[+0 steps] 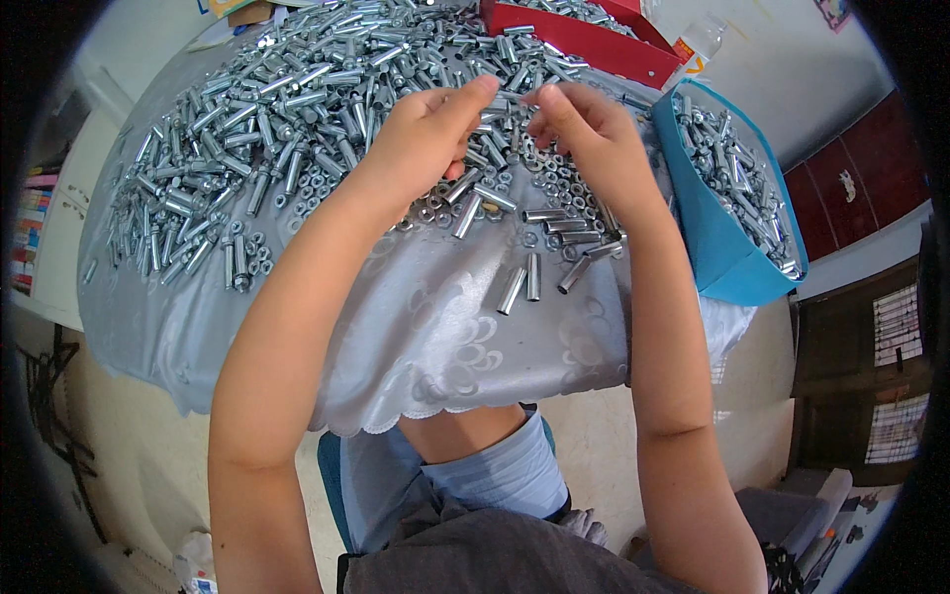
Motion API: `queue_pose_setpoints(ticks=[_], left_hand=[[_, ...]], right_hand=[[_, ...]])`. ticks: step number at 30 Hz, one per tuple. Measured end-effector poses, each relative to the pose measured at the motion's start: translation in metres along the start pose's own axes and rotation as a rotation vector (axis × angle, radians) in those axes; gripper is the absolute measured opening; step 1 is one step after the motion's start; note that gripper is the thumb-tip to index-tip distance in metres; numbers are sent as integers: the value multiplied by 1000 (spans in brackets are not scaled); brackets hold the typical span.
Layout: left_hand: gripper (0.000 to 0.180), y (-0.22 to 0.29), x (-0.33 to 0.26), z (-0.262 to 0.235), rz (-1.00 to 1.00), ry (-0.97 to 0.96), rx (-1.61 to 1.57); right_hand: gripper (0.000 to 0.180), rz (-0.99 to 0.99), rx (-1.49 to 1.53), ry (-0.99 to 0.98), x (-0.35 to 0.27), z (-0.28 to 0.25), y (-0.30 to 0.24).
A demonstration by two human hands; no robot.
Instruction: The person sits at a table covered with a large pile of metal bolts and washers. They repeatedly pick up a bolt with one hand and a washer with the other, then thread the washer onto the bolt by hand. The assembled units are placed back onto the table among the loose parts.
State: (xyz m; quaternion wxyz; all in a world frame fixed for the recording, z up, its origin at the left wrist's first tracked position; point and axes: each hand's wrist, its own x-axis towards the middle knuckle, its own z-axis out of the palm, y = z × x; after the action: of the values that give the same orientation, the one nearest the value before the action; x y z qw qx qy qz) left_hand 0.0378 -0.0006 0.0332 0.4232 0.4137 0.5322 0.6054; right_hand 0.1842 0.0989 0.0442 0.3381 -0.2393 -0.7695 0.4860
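My left hand (424,139) is closed above the near part of a big pile of metal expansion bolts (287,109), its thumb pressed on the curled fingers. Across from it, my right hand (591,136) is pinched, thumb against the forefinger. Whatever either hand holds is too small and too hidden to name. Beneath and between the hands lie loose hex nuts and washers (560,181). Short shiny metal sleeves (468,215) are strewn on the cloth closer to me, two of them side by side (534,277).
A blue container (708,238) full of bolts stands at the table's right edge. Behind it are a red box (594,45) with more metal parts and a clear plastic bottle (701,42). A silvery patterned tablecloth (435,327) covers the round table, its scalloped edge above my lap.
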Motion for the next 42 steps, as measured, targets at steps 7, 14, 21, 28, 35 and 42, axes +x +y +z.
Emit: queue_pose_setpoints(ticks=[7,14,21,28,35,42], left_hand=[[41,-2,3,1,-36,73,12],[42,1,1,-1,-5,23,23],[41,-1,1,-1,-31,26,21],[41,0,0,0,-31,31,17],[41,0,-2,2,-35,-23,12],[39,-2,-1,2,-36,-46,19]], right_hand=[[22,-283,-33,-60,2,-1,13],[19,-91,-105,-69,0,-4,9],[20,-161,-99,-110,-1,-4,10],[21,-249,-128,13,-2,4,6],[25,-74,-110,-119,-3,-3,8],[29,-103,-85,-195,-4,-1,5]])
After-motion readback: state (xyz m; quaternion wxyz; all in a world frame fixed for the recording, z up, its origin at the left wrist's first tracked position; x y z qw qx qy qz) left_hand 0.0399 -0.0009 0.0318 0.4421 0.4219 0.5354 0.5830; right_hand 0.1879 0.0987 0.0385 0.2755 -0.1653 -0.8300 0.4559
